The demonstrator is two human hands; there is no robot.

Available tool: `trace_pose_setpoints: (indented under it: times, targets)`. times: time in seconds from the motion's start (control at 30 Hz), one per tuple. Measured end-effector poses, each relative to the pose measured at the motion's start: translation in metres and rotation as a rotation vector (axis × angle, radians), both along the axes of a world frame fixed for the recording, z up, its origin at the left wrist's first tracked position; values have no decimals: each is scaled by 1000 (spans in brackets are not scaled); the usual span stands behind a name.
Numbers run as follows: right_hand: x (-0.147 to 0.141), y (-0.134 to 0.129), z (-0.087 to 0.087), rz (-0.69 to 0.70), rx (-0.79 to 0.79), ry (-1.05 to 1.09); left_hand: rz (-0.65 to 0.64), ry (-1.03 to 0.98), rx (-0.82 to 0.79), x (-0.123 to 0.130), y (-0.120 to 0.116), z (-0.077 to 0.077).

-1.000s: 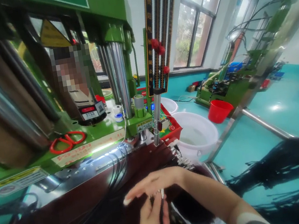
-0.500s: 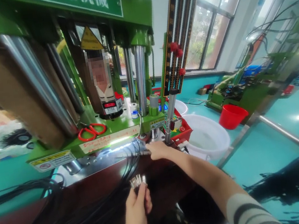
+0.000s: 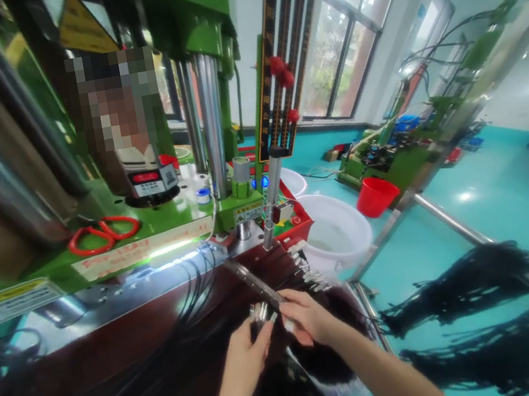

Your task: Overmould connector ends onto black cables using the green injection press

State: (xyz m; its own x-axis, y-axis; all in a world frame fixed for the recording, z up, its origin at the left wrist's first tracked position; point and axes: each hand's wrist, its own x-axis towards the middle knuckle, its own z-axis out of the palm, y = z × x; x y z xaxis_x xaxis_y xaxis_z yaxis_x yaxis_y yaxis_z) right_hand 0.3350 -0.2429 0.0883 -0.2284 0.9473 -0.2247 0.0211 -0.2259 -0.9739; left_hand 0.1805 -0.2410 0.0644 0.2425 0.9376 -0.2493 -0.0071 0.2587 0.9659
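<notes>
My left hand (image 3: 249, 349), low in the middle of the view, is closed round a small bunch of shiny metal connectors (image 3: 259, 314). Just to its right, my right hand (image 3: 307, 316) grips the near end of a long metal bar (image 3: 254, 279). The bar slants up and left toward the front of the green press (image 3: 206, 5). Both hands are close together above the dark table edge. Thin black cables (image 3: 200, 280) run from the lit metal plate of the press down to the left.
Red-handled scissors (image 3: 103, 234) lie on the press ledge. A red bin (image 3: 306, 218) and a white tub (image 3: 335, 230) stand to the right, with a red bucket (image 3: 377, 196) beyond. Bundles of black cable (image 3: 466, 282) hang over a metal rail at the lower right.
My right hand has come back from the press toward my left hand, with the metal bar in it. The left hand still holds the connectors. The view has shifted to the right.
</notes>
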Motion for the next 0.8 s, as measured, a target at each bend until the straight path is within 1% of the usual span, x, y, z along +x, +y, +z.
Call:
trace_pose_setpoints:
  times: [0.03,0.1,0.27,0.43,0.53,0.6,0.67,0.73,0.8]
  targets:
    - [-2,-3,-3,-40,24,54,-20,31,20,4,0,-1]
    - [-5,-5,-7,-76,53,122,-41,78,51,9,1,-1]
    - [-4,-3,-7,-63,63,170,-47,106,65,11,2,1]
    - [-3,-5,-7,-37,89,105,-13,55,33,13,2,-2]
    - [-5,-8,-4,-17,147,-27,20,34,38,13,0,-5]
    - [-6,-10,-2,-2,180,-86,-11,57,39,11,-1,-4]
    - [-6,-10,-2,1,171,-44,-39,86,47,9,-2,-2]
    - [-6,-9,-5,-40,109,57,2,64,66,7,-1,2]
    - [-5,-8,-9,-113,47,142,102,-35,53,7,0,7]
